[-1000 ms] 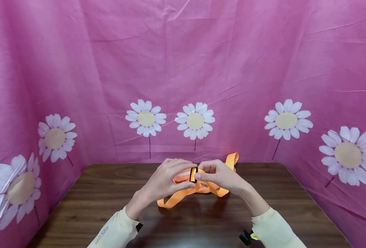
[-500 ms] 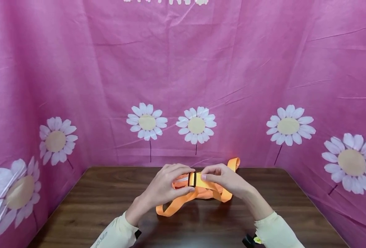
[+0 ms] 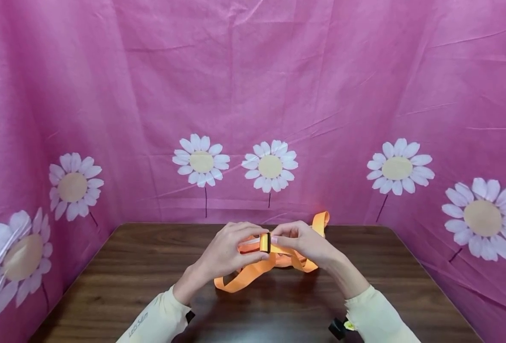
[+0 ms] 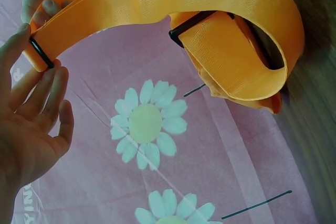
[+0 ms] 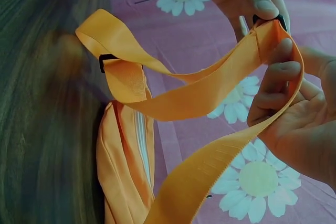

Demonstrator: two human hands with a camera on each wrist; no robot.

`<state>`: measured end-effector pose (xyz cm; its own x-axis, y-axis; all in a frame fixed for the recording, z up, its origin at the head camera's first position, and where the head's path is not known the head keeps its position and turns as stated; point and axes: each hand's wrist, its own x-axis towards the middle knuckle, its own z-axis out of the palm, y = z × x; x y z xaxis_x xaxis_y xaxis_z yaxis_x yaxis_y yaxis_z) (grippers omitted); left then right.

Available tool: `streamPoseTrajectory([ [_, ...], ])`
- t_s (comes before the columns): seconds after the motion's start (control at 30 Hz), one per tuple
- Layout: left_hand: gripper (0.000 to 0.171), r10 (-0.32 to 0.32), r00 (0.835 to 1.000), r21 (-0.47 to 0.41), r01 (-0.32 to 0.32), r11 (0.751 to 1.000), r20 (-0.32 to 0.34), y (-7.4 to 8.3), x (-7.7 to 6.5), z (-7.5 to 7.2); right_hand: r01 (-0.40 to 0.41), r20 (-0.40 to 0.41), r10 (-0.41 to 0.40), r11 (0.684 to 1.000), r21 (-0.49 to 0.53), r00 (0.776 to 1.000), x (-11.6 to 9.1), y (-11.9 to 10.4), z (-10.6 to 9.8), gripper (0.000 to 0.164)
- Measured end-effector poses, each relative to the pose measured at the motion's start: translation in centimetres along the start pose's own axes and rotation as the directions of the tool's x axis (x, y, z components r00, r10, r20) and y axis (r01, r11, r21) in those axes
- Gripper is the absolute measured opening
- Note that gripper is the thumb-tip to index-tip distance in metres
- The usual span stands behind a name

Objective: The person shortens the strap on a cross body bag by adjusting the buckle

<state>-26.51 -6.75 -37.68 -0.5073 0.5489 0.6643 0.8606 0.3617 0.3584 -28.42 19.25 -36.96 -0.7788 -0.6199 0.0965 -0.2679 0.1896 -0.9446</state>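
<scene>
Above the table, my left hand [image 3: 227, 247] pinches a black strap slider [image 3: 268, 243] between thumb and fingertips. An orange webbing strap [image 4: 115, 6] runs through that slider, as the left wrist view shows. My right hand [image 3: 306, 243] pinches the strap right beside the slider, its thumb and index finger close together. Below the hands lies an orange bag [image 5: 123, 156] with a pale zipper [image 5: 142, 140], seen best in the right wrist view. A second black slider [image 5: 103, 64] sits farther along the strap. From the head view, the hands partly cover the bag.
The dark wood table [image 3: 150, 267] extends around the bag. Behind it and at both sides hangs a pink cloth [image 3: 321, 95] printed with white daisies. One strap loop [image 3: 320, 223] stands up behind my right hand; another [image 3: 235, 285] hangs toward the front.
Half a second ago my right fingers were farther right, with a flat stretch of strap showing beside the slider. Now they are back close to it. My left hand keeps its hold.
</scene>
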Motion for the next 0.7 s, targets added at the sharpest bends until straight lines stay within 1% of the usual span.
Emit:
streamPoseTrajectory([
  [0.1,0.05,0.003,1.0,-0.018,-0.004,1.0,-0.009,-0.1,0.1,0.0,-0.005,-0.016,0.005,1.0,-0.006,1.0,0.0,0.2,-0.1,0.023],
  [0.27,0.049,0.042,0.999,-0.062,-0.044,0.997,-0.028,-0.4,0.5,-0.1,0.016,-0.011,-0.016,1.0,-0.009,1.0,-0.1,0.6,-0.9,0.023],
  [0.4,0.048,0.061,0.997,-0.055,-0.063,0.996,-0.043,-0.6,0.7,-0.3,0.026,-0.01,-0.026,1.0,0.002,1.0,-0.4,0.8,-1.7,0.02],
  [0.53,0.048,0.051,0.998,-0.062,-0.054,0.997,-0.035,-0.6,0.7,-0.4,0.018,-0.019,-0.017,1.0,0.025,1.0,-0.6,0.9,-1.9,0.019],
  [0.7,0.048,0.035,0.999,-0.08,-0.036,0.996,-0.016,-0.6,0.6,-0.5,0.006,-0.025,-0.005,0.999,0.046,1.0,-0.4,0.8,-1.5,0.021],
])
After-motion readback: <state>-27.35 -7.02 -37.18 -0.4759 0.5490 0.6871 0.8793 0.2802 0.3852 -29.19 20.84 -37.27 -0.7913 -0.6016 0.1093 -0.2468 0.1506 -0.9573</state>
